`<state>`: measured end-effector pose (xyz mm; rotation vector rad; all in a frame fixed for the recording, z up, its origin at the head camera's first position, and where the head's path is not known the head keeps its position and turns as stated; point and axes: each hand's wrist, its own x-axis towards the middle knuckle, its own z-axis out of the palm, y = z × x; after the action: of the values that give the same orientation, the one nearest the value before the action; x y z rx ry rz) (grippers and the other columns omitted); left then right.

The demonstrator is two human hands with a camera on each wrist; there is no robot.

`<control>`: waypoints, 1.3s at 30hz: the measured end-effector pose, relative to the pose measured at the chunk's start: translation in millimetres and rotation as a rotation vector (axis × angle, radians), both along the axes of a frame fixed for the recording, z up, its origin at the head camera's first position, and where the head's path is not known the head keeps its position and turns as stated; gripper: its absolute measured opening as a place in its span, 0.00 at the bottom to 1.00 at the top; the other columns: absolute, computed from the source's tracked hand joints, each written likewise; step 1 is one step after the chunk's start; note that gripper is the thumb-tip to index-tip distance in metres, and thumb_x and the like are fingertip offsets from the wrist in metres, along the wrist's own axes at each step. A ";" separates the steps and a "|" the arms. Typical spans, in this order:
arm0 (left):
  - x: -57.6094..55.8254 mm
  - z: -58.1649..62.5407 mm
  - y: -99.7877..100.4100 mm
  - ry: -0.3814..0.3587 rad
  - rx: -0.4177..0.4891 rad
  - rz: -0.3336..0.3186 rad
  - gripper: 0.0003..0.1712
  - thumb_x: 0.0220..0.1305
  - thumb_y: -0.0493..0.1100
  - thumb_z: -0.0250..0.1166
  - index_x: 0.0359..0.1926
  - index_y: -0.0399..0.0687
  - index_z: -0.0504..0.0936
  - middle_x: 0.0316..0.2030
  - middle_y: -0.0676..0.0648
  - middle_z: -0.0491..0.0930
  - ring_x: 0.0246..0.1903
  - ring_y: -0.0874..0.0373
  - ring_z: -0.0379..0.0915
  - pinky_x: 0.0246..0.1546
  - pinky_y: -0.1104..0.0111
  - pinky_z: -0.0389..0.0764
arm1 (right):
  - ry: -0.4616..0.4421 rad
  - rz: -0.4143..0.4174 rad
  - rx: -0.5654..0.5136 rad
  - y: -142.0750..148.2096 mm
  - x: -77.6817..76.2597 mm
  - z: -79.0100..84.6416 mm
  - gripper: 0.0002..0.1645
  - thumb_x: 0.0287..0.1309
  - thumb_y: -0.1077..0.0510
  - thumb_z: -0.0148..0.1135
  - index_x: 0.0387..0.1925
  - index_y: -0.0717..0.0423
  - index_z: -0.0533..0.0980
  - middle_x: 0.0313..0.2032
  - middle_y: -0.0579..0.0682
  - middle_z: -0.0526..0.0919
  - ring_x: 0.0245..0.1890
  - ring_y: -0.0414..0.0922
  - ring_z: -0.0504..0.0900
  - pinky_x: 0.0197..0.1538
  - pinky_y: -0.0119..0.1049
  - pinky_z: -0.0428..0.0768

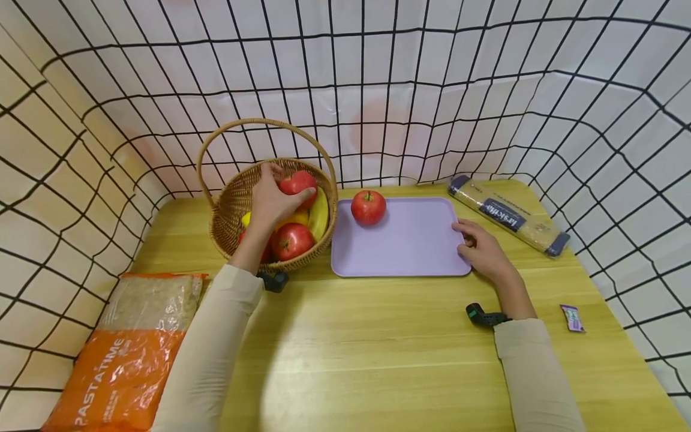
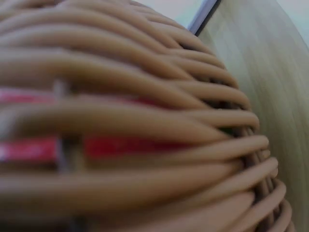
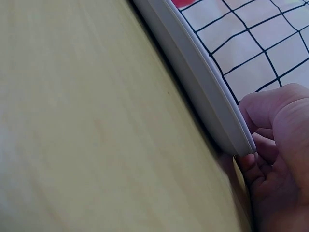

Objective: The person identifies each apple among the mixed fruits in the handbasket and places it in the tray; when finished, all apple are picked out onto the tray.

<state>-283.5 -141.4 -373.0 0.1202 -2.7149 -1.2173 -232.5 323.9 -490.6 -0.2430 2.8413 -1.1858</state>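
A wicker basket (image 1: 237, 198) with a tall handle holds apples, a banana (image 1: 320, 215) and other yellow fruit. My left hand (image 1: 272, 201) reaches into it and grips a red apple (image 1: 298, 182), thumb on the near side. Another apple (image 1: 293, 241) lies below that one. The left wrist view is filled by the basket's woven side (image 2: 120, 125), red showing through the gaps. At the right edge of a purple tray (image 1: 405, 240), my right hand (image 1: 482, 249) holds the rim with curled fingers. One apple (image 1: 368, 207) sits on the tray's far left corner.
An orange pasta bag (image 1: 126, 354) lies at the front left. Behind the right hand is a long pasta packet (image 1: 507, 216), and a small purple wrapped sweet (image 1: 572, 318) lies further right. Grid-patterned cloth (image 1: 361, 90) walls the table's back and sides.
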 end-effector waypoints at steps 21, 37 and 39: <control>20.6 10.5 -2.5 -0.030 -0.042 -0.036 0.48 0.49 0.68 0.76 0.65 0.50 0.74 0.60 0.39 0.76 0.64 0.41 0.64 0.54 0.41 0.81 | 0.014 0.002 -0.010 -1.8 1.5 0.2 0.33 0.66 0.67 0.54 0.73 0.64 0.67 0.77 0.64 0.60 0.48 0.51 0.70 0.44 0.25 0.66; 54.0 18.0 -2.4 0.122 0.008 -0.077 0.49 0.42 0.69 0.81 0.65 0.61 0.76 0.59 0.49 0.79 0.57 0.47 0.73 0.50 0.46 0.83 | 0.006 -0.014 -0.012 0.7 -0.7 -2.8 0.34 0.67 0.66 0.54 0.74 0.62 0.67 0.78 0.61 0.59 0.49 0.50 0.69 0.44 0.26 0.65; 57.3 19.7 2.3 0.153 0.025 -0.093 0.49 0.41 0.68 0.82 0.65 0.62 0.76 0.59 0.50 0.80 0.53 0.49 0.75 0.48 0.49 0.84 | 0.007 -0.014 -0.015 1.3 -0.7 -2.7 0.34 0.67 0.66 0.54 0.74 0.62 0.67 0.78 0.61 0.59 0.49 0.50 0.69 0.44 0.26 0.66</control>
<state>-226.2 -139.1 -353.3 -0.0928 -2.6000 -1.2309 -233.2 325.2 -493.3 -0.2284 2.8457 -1.2122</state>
